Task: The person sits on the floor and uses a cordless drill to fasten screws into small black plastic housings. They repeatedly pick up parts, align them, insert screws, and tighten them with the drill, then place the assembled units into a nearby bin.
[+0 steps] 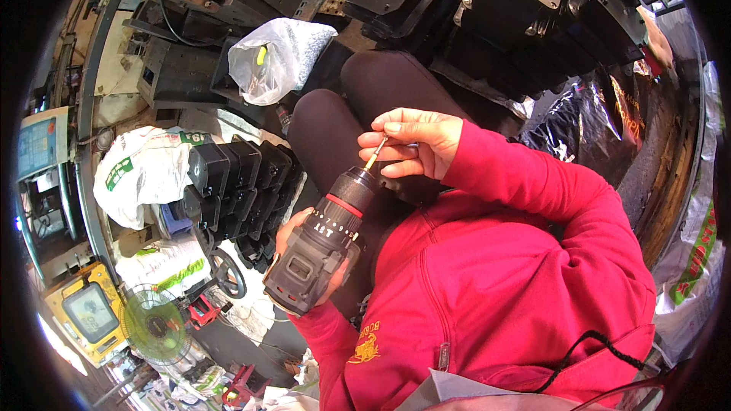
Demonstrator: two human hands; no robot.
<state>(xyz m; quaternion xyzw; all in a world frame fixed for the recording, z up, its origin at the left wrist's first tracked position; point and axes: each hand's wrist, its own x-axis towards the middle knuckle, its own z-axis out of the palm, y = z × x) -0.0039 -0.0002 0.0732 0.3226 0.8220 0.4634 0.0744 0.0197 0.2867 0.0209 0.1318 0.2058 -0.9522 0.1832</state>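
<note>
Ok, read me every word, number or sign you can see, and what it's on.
I won't copy the wording, only say where it stands:
Power drill: white numbers and marks around its collar.
Red jacket: gold lettering and emblem on the chest.
White sack, left: green printed patches.
Printed bag, right edge: distorted.
Yellow-framed screen: too small to read.

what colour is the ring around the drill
The ring around the drill is red; the head view shows it best.

Black, red-ringed drill (324, 232), held aslant, apparently carries a slim, yellowish bit (372, 158).
</note>
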